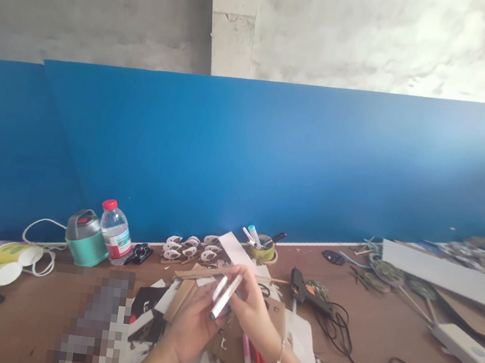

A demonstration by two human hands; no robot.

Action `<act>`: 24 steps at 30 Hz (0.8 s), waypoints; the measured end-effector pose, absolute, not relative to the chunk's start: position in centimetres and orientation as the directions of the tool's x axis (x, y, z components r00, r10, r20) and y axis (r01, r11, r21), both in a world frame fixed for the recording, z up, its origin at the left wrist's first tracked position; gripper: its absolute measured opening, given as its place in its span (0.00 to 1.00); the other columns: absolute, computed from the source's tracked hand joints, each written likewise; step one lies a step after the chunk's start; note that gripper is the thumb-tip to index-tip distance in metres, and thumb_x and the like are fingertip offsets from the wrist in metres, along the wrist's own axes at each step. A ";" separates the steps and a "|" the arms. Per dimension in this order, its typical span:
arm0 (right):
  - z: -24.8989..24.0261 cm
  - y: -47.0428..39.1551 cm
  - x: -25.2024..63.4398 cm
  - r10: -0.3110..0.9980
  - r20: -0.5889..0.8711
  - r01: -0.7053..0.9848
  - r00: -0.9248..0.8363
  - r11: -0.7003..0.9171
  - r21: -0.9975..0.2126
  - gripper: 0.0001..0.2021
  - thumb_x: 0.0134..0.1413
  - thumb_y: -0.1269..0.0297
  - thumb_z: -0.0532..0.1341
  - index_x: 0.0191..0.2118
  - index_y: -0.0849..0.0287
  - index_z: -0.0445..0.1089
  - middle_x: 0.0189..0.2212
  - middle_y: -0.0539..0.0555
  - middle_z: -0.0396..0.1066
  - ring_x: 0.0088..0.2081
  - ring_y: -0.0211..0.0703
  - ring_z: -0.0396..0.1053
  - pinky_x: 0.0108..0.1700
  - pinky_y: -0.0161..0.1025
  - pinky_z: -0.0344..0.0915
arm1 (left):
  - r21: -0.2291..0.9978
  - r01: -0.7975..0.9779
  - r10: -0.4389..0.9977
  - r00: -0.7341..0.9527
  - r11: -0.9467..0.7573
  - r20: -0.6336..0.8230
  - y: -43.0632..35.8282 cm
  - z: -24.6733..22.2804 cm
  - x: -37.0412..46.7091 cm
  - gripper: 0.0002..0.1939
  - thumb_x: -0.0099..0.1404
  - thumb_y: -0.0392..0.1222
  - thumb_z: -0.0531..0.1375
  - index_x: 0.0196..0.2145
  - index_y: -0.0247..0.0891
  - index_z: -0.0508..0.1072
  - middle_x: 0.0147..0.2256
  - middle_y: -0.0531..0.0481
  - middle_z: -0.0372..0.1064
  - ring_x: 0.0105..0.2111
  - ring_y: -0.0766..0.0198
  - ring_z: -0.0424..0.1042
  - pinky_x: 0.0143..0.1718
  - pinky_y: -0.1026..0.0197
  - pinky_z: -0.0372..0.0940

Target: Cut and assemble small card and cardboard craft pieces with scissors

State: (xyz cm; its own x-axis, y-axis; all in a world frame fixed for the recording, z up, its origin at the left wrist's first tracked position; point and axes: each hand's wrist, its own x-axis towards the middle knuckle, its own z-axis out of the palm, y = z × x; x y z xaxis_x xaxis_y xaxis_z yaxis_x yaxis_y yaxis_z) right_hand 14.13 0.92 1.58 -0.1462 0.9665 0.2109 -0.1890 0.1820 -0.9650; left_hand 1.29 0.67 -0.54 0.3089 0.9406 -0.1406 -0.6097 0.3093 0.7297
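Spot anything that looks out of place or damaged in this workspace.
White paper scraps lie strewn untidily across the brown tabletop; the pale concrete column above the blue partition has a crack, so looks damaged.

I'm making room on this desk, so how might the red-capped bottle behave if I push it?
The bottle would probably slide if pushed low, since it stands upright, but could tip if pushed near its red cap, being taller than wide. Its clear body looks like thin plastic, so it may flex a little when squeezed.

Glossy clear plastic bottle [115,234]; matt brown cardboard [222,344]; rough, bare wall [331,33].
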 end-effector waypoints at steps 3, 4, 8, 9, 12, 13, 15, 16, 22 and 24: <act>1.7 1.3 14.8 0.958 0.254 -0.161 -0.135 0.232 -0.959 0.11 0.49 0.64 0.61 0.38 0.55 0.60 0.30 0.47 0.63 0.30 0.38 0.66 0.29 0.34 0.67 | 0.799 -0.516 0.938 0.305 0.309 -0.165 0.6 -0.4 1.3 0.20 0.53 0.47 0.68 0.44 0.40 0.77 0.26 0.50 0.68 0.21 0.69 0.61 0.21 0.67 0.55; 1.7 1.5 15.1 0.953 0.264 -0.160 -0.146 0.240 -0.957 0.11 0.48 0.65 0.62 0.37 0.55 0.60 0.29 0.47 0.63 0.30 0.38 0.66 0.30 0.34 0.67 | 0.817 -0.493 0.942 0.289 0.298 -0.169 0.7 -0.5 1.3 0.20 0.53 0.48 0.68 0.44 0.41 0.77 0.26 0.51 0.67 0.21 0.69 0.60 0.20 0.67 0.54; 1.9 2.2 16.6 0.949 0.229 -0.122 -0.218 0.206 -0.971 0.12 0.47 0.66 0.63 0.38 0.55 0.62 0.30 0.46 0.64 0.30 0.37 0.65 0.31 0.33 0.66 | 0.896 -0.437 0.994 0.095 0.084 -0.047 1.3 -1.0 0.9 0.15 0.56 0.52 0.64 0.33 0.37 0.76 0.21 0.54 0.64 0.19 0.71 0.56 0.19 0.68 0.49; 2.0 2.3 16.9 0.947 0.220 -0.094 -0.234 0.203 -0.975 0.12 0.46 0.66 0.63 0.38 0.56 0.62 0.30 0.47 0.64 0.30 0.37 0.66 0.31 0.33 0.66 | 0.916 -0.401 0.998 0.066 0.029 -0.003 1.4 -1.2 0.8 0.16 0.56 0.53 0.63 0.32 0.36 0.76 0.21 0.54 0.63 0.19 0.70 0.56 0.19 0.67 0.50; 2.0 2.4 17.2 0.936 0.207 0.012 -0.284 0.219 -0.976 0.10 0.47 0.69 0.61 0.37 0.57 0.64 0.30 0.47 0.65 0.29 0.36 0.65 0.30 0.33 0.65 | 0.962 -0.271 0.998 0.053 -0.029 0.045 1.6 -1.6 0.6 0.17 0.54 0.53 0.65 0.30 0.35 0.76 0.21 0.54 0.63 0.20 0.70 0.57 0.21 0.67 0.51; 1.9 2.4 17.2 0.933 0.215 0.043 -0.287 0.237 -0.970 0.09 0.47 0.69 0.60 0.38 0.57 0.64 0.29 0.47 0.65 0.29 0.36 0.64 0.30 0.32 0.64 | 0.970 -0.240 0.998 0.053 -0.023 0.037 1.7 -1.8 0.6 0.17 0.53 0.53 0.66 0.30 0.35 0.75 0.21 0.54 0.64 0.20 0.69 0.58 0.22 0.67 0.51; 1.8 2.5 17.0 0.932 0.262 0.088 -0.250 0.291 -0.953 0.09 0.49 0.69 0.58 0.39 0.57 0.63 0.29 0.47 0.65 0.28 0.36 0.63 0.30 0.33 0.63 | 0.975 -0.220 1.000 0.021 -0.012 0.017 1.9 -2.3 0.6 0.16 0.52 0.53 0.67 0.28 0.35 0.75 0.21 0.54 0.67 0.20 0.68 0.60 0.23 0.67 0.53; 1.8 2.5 16.9 0.933 0.296 0.101 -0.204 0.321 -0.942 0.07 0.51 0.68 0.57 0.39 0.57 0.61 0.29 0.47 0.64 0.29 0.36 0.63 0.31 0.33 0.63 | 0.976 -0.218 1.000 -0.004 -0.006 0.005 2.1 -2.6 0.6 0.16 0.52 0.53 0.66 0.28 0.35 0.75 0.22 0.53 0.68 0.21 0.67 0.62 0.24 0.67 0.55; 2.1 1.3 16.1 0.882 0.459 0.213 0.110 0.430 -0.877 0.10 0.57 0.59 0.56 0.30 0.55 0.53 0.24 0.45 0.59 0.26 0.37 0.59 0.31 0.35 0.61 | 0.974 -0.227 0.993 -0.117 -0.002 -0.025 3.0 -3.9 0.5 0.20 0.48 0.54 0.68 0.34 0.36 0.76 0.28 0.48 0.76 0.25 0.63 0.70 0.26 0.65 0.61; 1.7 0.7 15.7 0.882 0.466 0.227 0.070 0.440 -0.869 0.10 0.61 0.58 0.50 0.29 0.55 0.54 0.23 0.46 0.59 0.26 0.38 0.59 0.31 0.36 0.61 | 0.976 -0.216 0.992 -0.122 -0.010 -0.017 3.0 -4.0 0.5 0.21 0.48 0.54 0.68 0.34 0.36 0.76 0.27 0.47 0.76 0.25 0.62 0.71 0.26 0.65 0.62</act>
State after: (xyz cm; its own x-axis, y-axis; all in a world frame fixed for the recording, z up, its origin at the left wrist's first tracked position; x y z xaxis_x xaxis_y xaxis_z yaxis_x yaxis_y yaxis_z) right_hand 15.73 0.72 1.66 0.0701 0.8822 0.4655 0.2265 0.4404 -0.8688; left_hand 0.48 3.03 -4.01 -0.1224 0.9923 -0.0174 -0.2164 -0.0096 0.9763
